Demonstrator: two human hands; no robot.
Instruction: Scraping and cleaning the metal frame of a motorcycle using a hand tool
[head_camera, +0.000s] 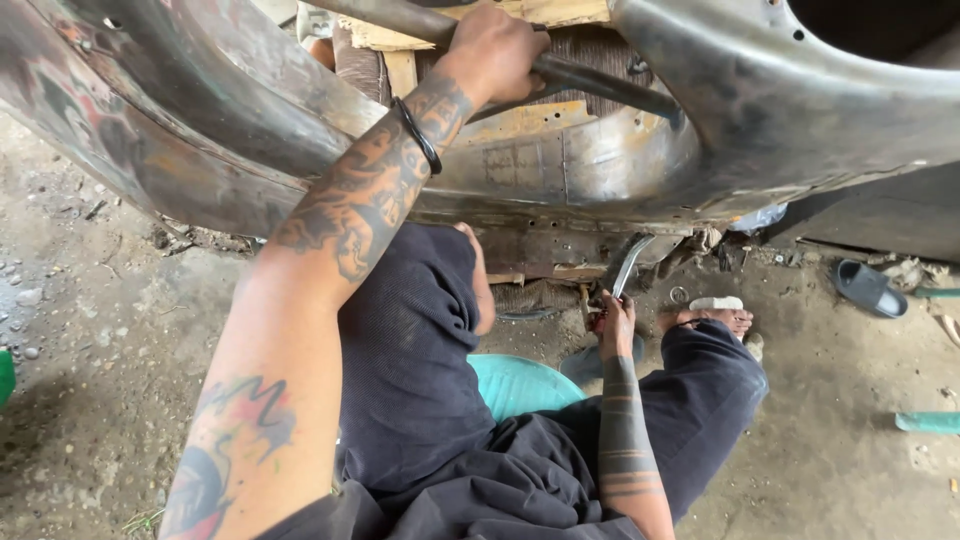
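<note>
I sit on a low teal stool (520, 382) in front of a bare, scorched vehicle body shell (700, 140). My left hand (495, 50) is raised and closed around a dark metal bar (600, 80) that runs across the shell's opening. My right hand (615, 322) is down near the ground, gripping a thin curved metal tool (628, 265) whose tip reaches under the shell's lower sill (540, 245). A black band circles my left wrist. My legs in dark trousers stretch toward the shell, one bare foot (715, 318) by the sill.
A dark sandal (868, 288) lies on the dirt floor at the right, with a teal strip (928, 422) further right. Wooden boards (400, 60) show inside the shell. Small stones and debris (30, 300) scatter the ground at the left.
</note>
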